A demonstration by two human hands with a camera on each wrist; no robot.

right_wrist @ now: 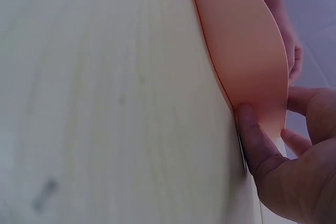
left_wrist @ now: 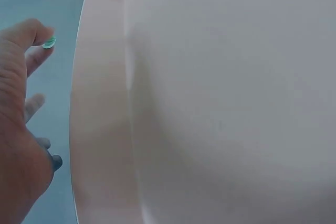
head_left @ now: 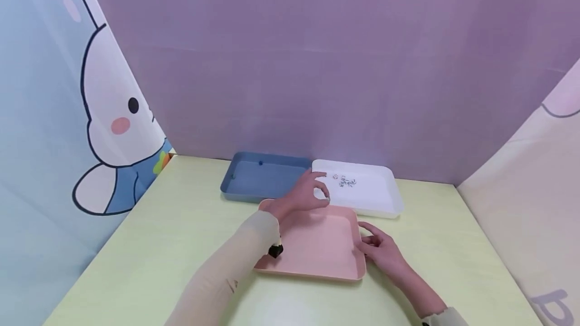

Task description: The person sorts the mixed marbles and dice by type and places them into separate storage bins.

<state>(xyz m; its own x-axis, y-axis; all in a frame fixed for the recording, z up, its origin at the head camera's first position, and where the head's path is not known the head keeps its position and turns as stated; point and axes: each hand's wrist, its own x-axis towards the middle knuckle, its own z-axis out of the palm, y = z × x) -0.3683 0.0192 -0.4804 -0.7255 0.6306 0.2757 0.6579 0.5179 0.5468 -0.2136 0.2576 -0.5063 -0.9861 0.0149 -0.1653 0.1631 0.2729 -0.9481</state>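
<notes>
My left hand [head_left: 301,192] hangs over the pink tray's far edge, near where the blue and white trays meet. Its thumb and index finger pinch a small green translucent piece [left_wrist: 49,42], seen in the left wrist view; the exact kind is unclear. The other fingers are spread. At the pink tray [head_left: 323,243], my right hand [head_left: 382,253] grips the right side, with a digit pressed on the outer wall and other fingertips at the rim. The white tray [head_left: 380,195] holds several small clear-grey pieces [head_left: 346,182].
The blue tray [head_left: 272,175] stands at the back left with a tiny dark blue piece [head_left: 260,163] and a tiny green piece [head_left: 233,176] in it. A purple curtain [head_left: 317,64] rises behind the trays, and printed cloths flank the pale yellow table [head_left: 190,205].
</notes>
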